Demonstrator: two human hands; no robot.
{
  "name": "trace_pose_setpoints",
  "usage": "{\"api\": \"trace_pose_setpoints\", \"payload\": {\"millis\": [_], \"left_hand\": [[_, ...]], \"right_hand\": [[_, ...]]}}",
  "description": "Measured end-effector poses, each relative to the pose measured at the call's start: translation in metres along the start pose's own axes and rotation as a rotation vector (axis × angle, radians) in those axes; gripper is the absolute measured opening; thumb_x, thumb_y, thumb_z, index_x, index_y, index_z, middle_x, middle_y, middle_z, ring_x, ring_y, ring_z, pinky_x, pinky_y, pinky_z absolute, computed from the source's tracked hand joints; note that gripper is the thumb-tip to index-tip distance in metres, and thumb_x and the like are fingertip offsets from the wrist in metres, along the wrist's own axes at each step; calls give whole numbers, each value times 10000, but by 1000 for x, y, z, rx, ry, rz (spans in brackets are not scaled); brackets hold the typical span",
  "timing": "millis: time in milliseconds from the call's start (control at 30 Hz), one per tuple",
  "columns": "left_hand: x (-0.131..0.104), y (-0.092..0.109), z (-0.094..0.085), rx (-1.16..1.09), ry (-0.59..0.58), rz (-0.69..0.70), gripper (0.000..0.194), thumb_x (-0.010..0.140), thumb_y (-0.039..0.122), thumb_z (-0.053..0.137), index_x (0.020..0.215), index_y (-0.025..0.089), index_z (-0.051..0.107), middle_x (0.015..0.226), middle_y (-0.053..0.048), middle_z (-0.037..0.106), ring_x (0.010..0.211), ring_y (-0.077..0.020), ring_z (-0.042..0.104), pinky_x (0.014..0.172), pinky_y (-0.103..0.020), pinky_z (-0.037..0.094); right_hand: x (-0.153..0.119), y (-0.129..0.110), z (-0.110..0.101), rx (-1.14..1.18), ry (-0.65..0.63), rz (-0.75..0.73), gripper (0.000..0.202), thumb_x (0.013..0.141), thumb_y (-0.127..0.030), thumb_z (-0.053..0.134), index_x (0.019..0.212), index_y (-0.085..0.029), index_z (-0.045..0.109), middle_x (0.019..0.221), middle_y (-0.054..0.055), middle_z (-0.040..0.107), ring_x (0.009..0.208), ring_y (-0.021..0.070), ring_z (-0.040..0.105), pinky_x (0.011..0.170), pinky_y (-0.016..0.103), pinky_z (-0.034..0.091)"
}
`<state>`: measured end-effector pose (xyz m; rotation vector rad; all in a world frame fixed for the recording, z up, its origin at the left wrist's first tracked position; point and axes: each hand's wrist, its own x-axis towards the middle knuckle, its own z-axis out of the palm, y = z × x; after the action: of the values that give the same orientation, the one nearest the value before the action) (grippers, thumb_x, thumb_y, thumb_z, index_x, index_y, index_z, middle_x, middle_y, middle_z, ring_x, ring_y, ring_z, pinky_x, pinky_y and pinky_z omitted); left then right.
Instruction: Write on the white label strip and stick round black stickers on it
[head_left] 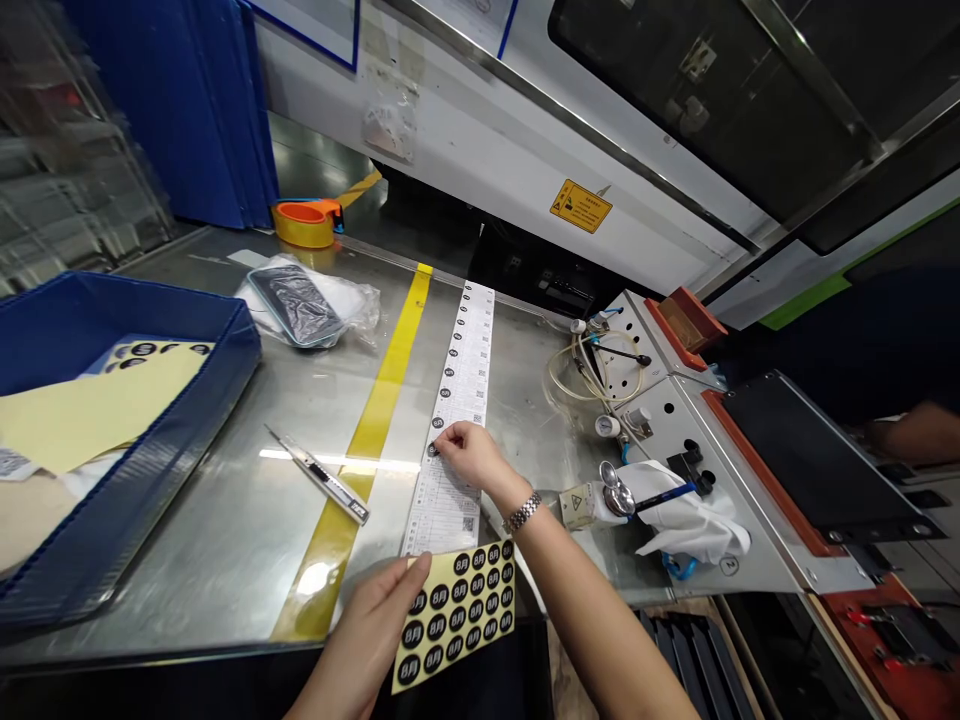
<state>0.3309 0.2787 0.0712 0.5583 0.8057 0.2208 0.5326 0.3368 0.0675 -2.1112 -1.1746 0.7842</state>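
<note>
A long white strip of printed labels (463, 390) runs across the steel table (225, 500), with small black round stickers along its left edge. My right hand (469, 455), with a metal watch on the wrist, presses a black round sticker onto the strip with its fingertips. My left hand (382, 610) holds a yellow backing sheet (457, 610) covered with several black round stickers near the table's front edge.
A utility knife (319, 475) lies left of the strip, beside a yellow tape line (382, 390). A blue bin (112, 430) with yellow sheets stands at left. A bagged dark item (300, 300) and tape dispenser (307, 220) sit behind. A machine panel with hoses (600, 370) and a white cloth (694, 515) lies right.
</note>
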Motion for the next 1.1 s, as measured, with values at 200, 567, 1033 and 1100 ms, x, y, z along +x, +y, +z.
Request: {"api": "trace_pose_setpoints", "payload": {"millis": [200, 567, 1033, 1100], "left_hand": [[-2, 1, 0, -1, -10, -36, 482, 736, 569, 758, 1007, 170, 738, 909, -82, 789, 955, -308, 711, 801, -370, 557], [-1, 2, 0, -38, -14, -49, 415, 704, 518, 793, 937, 180, 735, 892, -77, 788, 940, -314, 717, 773, -355, 557], [0, -2, -6, 16, -56, 0, 474, 753, 571, 736, 1003, 169, 753, 920, -94, 784, 943, -305, 701, 802, -365, 547], [-1, -1, -4, 60, -53, 25, 486, 756, 582, 729, 998, 162, 757, 925, -101, 781, 941, -302, 696, 803, -366, 545]], "right_hand": [[2, 6, 3, -11, -21, 43, 109, 860, -194, 634, 771, -177, 696, 792, 10, 722, 740, 146, 644, 658, 235, 468], [-4, -5, 3, -110, 8, 22, 116, 851, -162, 628, 750, -193, 677, 826, 12, 724, 785, 159, 651, 688, 244, 454], [-18, -1, -7, -267, 260, 64, 274, 857, -433, 692, 969, -191, 627, 859, 68, 686, 819, 232, 645, 747, 335, 443], [-33, -4, -12, -236, 259, 31, 174, 924, -373, 608, 944, -202, 637, 823, 39, 677, 786, 199, 635, 722, 306, 450]]}}
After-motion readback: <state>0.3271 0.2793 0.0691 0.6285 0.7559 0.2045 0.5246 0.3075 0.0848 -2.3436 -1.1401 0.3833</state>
